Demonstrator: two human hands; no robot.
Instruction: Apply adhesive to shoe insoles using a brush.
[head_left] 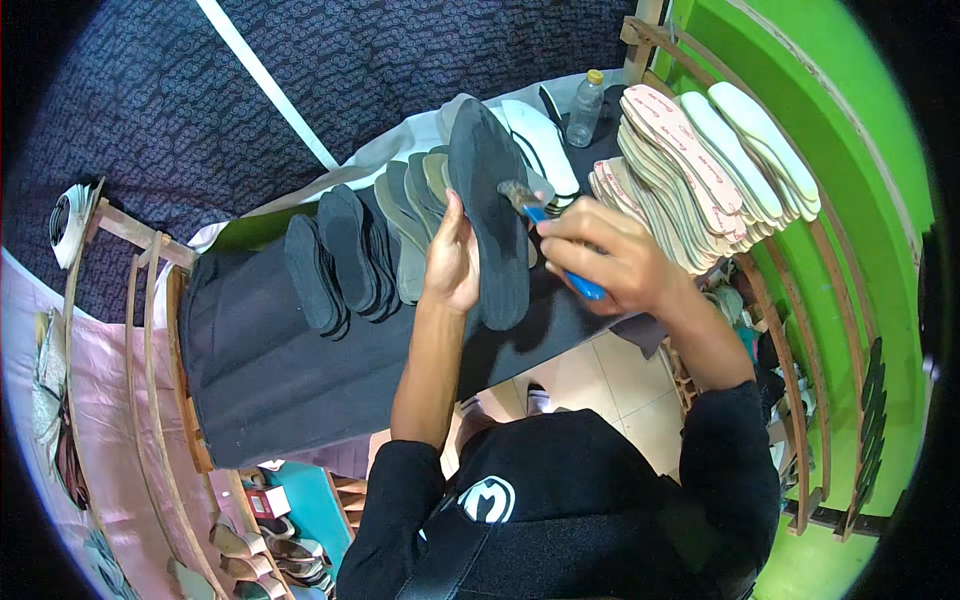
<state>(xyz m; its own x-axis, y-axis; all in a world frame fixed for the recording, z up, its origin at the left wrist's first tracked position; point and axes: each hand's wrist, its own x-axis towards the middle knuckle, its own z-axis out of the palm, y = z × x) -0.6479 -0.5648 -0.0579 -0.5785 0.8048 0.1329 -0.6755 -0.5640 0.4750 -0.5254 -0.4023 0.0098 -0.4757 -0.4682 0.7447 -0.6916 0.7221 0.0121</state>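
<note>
A long black shoe sole [487,220] stands nearly upright in the view, held up over the table. My left hand [455,262] grips it along its left edge, thumb showing, with the other fingers hidden behind. My right hand [612,252] is closed around a paintbrush [535,213] with a blue handle. The brush's bristles meet the sole's right edge around mid-length. Just left of the held sole, a row of olive and dark soles [401,235] leans in a stack. Farther left lie two piles of black soles [345,250].
A dark cloth covers the table [270,400]. At the right are stacked pale insoles [680,160], beside a clear bottle [585,110] with a yellow cap. White pieces [540,145] lie behind the held sole. Wooden rails [775,350] run along the green wall.
</note>
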